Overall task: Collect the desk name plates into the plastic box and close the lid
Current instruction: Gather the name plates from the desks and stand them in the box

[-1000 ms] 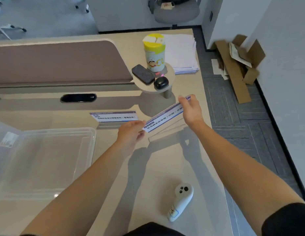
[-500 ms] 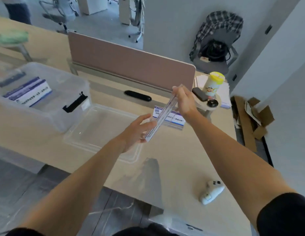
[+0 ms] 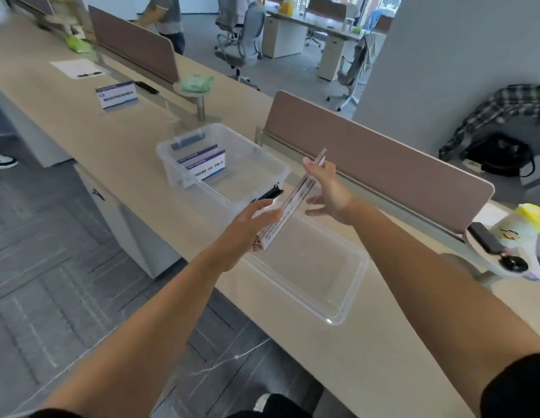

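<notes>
I hold a clear acrylic name plate (image 3: pixel 296 200) edge-on in the air between both hands. My left hand (image 3: pixel 247 227) grips its lower end and my right hand (image 3: pixel 326 188) its upper end. The plate hangs above the clear lid (image 3: pixel 347 285), which lies flat on the desk. Just beyond it stands the clear plastic box (image 3: pixel 271 168), uncovered, with two name plates (image 3: pixel 202 165) inside at its far end. Another name plate (image 3: pixel 116 94) stands on the desk far to the left.
A brown divider panel (image 3: pixel 377 164) runs behind the box. At right a small round shelf (image 3: pixel 485 251) carries a phone and a yellow-lidded cup (image 3: pixel 525 227). A sheet of paper (image 3: pixel 74 69) lies far left. A person (image 3: pixel 164 16) stands beyond the desk.
My view has swung left from the right end of the desk. Both hands carried the name plate leftward; it now hangs over the lid, close to the box.
</notes>
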A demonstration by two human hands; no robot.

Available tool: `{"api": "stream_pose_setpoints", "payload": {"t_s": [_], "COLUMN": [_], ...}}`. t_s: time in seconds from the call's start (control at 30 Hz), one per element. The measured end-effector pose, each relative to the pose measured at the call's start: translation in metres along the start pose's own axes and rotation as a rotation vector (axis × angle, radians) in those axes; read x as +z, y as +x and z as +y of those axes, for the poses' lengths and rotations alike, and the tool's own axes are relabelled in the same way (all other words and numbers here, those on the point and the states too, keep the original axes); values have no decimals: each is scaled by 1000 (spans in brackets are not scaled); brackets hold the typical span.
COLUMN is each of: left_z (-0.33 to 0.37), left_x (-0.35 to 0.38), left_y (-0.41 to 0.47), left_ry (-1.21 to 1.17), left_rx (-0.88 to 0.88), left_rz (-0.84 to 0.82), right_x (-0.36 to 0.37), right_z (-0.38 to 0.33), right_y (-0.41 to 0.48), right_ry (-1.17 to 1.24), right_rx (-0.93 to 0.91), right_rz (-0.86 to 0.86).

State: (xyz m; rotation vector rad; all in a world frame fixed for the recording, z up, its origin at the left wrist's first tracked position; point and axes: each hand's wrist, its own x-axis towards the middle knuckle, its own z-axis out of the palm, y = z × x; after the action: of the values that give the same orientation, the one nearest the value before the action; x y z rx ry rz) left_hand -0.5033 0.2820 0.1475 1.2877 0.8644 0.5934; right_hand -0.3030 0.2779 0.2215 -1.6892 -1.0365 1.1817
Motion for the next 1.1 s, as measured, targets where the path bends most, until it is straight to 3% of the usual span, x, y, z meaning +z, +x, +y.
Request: {"api": "stream_pose_setpoints", "payload": {"t_s": [0.23,0.43,0.6,0.93,1.1], "left_z": [24,37,29,19,24], "left_x": [-56,-101,-157,-279,-305], "left_y": [47,96,133,227,255], "left_ry": [117,194,173,324,526], "left_rx": [-50,-66,-69,-90,47], "left_rz": [14,193,227,89,-2], "right_x": [34,60,84,167,188], "right_z": [-16,-23,-26,-46,-56], "right_y": [95,172,221,297,315], "right_ry": [171,275,220,163,301], "right_rx": [-15,37,119,198,227], "right_rz": [-5,-114,-155,138,258]}}
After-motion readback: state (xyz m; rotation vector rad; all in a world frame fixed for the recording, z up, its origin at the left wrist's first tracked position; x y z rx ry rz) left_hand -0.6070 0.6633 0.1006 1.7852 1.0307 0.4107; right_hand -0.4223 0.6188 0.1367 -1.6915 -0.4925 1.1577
